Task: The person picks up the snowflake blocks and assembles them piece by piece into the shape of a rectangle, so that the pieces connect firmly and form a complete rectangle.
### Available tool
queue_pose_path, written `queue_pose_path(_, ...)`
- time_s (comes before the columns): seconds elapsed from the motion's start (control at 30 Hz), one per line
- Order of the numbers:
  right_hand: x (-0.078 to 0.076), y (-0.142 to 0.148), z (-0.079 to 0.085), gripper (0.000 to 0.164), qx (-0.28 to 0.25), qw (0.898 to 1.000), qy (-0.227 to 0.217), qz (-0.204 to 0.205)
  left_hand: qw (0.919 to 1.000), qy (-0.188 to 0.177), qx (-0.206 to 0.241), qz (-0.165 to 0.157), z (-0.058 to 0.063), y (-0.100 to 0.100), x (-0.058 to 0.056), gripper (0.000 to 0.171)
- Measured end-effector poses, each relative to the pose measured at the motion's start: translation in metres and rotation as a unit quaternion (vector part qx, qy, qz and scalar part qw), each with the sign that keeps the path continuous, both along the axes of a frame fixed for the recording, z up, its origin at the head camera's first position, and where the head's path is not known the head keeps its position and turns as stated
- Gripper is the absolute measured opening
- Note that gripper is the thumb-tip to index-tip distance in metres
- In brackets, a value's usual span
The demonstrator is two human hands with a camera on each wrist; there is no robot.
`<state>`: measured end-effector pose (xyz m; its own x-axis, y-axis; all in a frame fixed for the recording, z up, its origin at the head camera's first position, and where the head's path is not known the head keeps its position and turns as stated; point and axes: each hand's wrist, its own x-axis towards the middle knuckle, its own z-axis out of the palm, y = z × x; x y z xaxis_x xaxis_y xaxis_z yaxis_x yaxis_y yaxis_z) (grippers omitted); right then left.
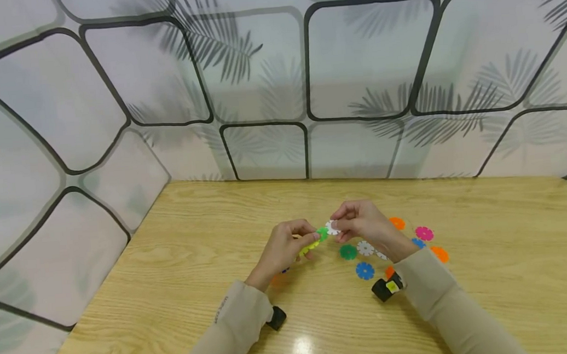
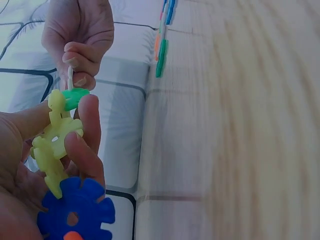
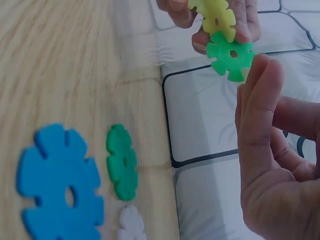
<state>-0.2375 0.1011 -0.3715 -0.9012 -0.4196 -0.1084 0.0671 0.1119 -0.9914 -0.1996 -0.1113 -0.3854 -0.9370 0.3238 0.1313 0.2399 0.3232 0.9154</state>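
My left hand (image 1: 285, 244) grips a chain of slotted plastic discs joined edge to edge. In the left wrist view the chain has a dark blue disc (image 2: 87, 202) low down, yellow discs (image 2: 59, 137) along the fingers and a light green disc (image 2: 75, 98) at the far end. A bit of orange (image 2: 73, 235) shows against the blue one. My right hand (image 1: 366, 227) pinches a white disc (image 1: 332, 227), whose edge meets the light green disc; fingers mostly hide it in the right wrist view. Whether the two slots are fully engaged, I cannot tell.
Loose discs lie on the wooden table (image 1: 171, 272) below and beyond the right forearm: dark green (image 1: 348, 252), white (image 1: 365, 248), blue (image 1: 365, 270), pink (image 1: 424, 233) and several orange (image 1: 439, 254). A patterned wall (image 1: 258, 91) stands behind the table.
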Motion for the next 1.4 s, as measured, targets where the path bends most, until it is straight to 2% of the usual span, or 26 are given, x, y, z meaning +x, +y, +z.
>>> queue_pose_path(0.4, 0.003, -0.002, -0.002, 0.006, -0.030, 0.999, -0.020, -0.007, 0.9996, -0.021, 0.020, -0.001, 0.002, -0.001, 0.001, 0.012)
queue_pose_path(0.6, 0.006, -0.004, -0.001, 0.005, -0.032, 0.999, -0.025, -0.007, 0.9993, -0.009, 0.033, 0.016, 0.002, 0.002, 0.005, 0.011)
queue_pose_path(0.7, 0.006, -0.004, 0.001, 0.007, -0.032, 0.999, -0.024, -0.001, 0.9993, 0.002, 0.034, 0.019, 0.003, 0.003, 0.007, 0.011)
queue_pose_path(0.8, 0.004, -0.001, 0.003, 0.015, -0.024, 1.000, -0.014, 0.004, 0.9994, -0.001, 0.033, 0.008, 0.004, 0.005, 0.007, 0.010)
queue_pose_path(0.87, 0.002, 0.001, 0.005, 0.021, -0.014, 1.000, -0.010, 0.008, 0.9992, -0.018, 0.036, -0.004, 0.005, 0.005, 0.006, 0.011)
queue_pose_path(0.97, -0.002, 0.002, 0.007, 0.029, 0.007, 1.000, 0.003, 0.019, 0.9961, -0.067, 0.056, -0.016, 0.005, 0.005, 0.004, 0.021)
queue_pose_path(1.13, -0.009, 0.003, 0.011, 0.031, 0.049, 0.998, 0.028, 0.038, 0.9864, -0.140, 0.085, -0.013, 0.007, 0.002, 0.002, 0.039)
queue_pose_path(1.4, -0.015, 0.005, 0.024, 0.032, 0.094, 0.991, 0.045, 0.081, 0.9800, -0.181, 0.068, -0.046, 0.005, -0.002, -0.001, 0.046)
